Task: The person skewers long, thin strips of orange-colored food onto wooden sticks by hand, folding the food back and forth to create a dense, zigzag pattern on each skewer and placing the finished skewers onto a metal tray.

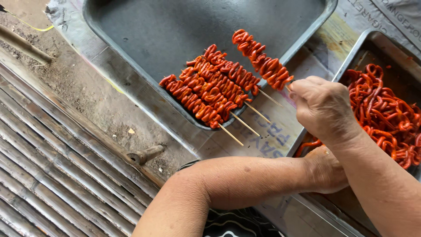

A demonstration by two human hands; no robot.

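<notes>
**Desk:** Skewers — how many, and where?

**Photographer:** Five in view. Four loaded skewers (pixel 210 90) lie side by side at centre frame, their red coiled meat resting on the near rim of a large grey metal tray (pixel 175 26) that fills the upper middle; their bare stick ends jut out toward lower right. A fifth skewer (pixel 263 61) is held above them, just right of centre.

**Desk:** Hands?

**Photographer:** Two bare hands, one person. The right hand (pixel 322 107), right of centre, is closed with fingertips pinching the fifth skewer's stick end. The left hand (pixel 324 169) reaches across below it, mostly hidden under the right wrist; whether it is open or closed cannot be told.

**Desk:** Anything else?

**Photographer:** A second metal tray (pixel 372 44) at the right edge holds a heap of loose red coiled meat (pixel 386 114). Both trays sit on a table covered with printed sheeting (pixel 272 136). Bamboo slats (pixel 48 175) run across the lower left, with bare dusty ground (pixel 87 92) above them.
</notes>
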